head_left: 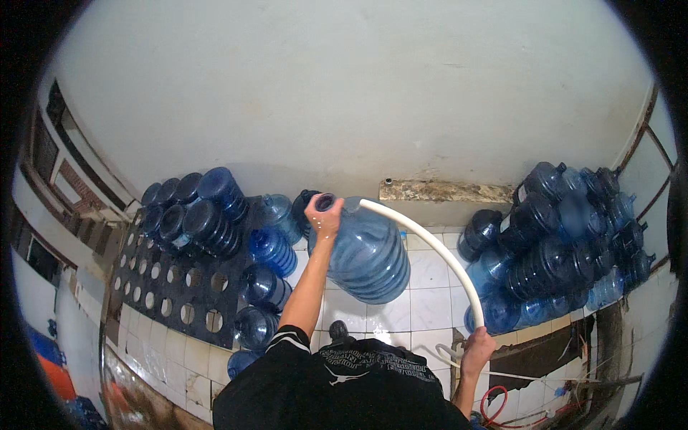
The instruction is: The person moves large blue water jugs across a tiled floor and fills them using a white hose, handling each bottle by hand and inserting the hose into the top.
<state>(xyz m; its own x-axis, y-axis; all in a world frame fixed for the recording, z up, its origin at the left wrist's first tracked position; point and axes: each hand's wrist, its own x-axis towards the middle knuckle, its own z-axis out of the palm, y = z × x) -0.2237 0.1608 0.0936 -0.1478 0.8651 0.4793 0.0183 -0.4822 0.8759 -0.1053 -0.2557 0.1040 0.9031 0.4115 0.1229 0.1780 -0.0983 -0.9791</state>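
My left hand [327, 221] is closed around the neck of a large translucent blue water jug [371, 258], whose dark round mouth shows between the fingers. The jug leans over the white tiled floor in front of me. In my right hand [479, 350], to the right and nearer my body, is a white hose [448, 252]. It arches up and leftward from that fist, and its far end sits beside the jug's upper part. Whether the hose end touches the jug I cannot tell.
On the left, a black rack with round holes [154, 271] bears several dark blue jugs [204, 222], with more on the floor beside it. Stacked jugs [545, 258] fill the right side. A stained ledge [444, 192] runs along the wall. A red hose [494, 408] lies lower right.
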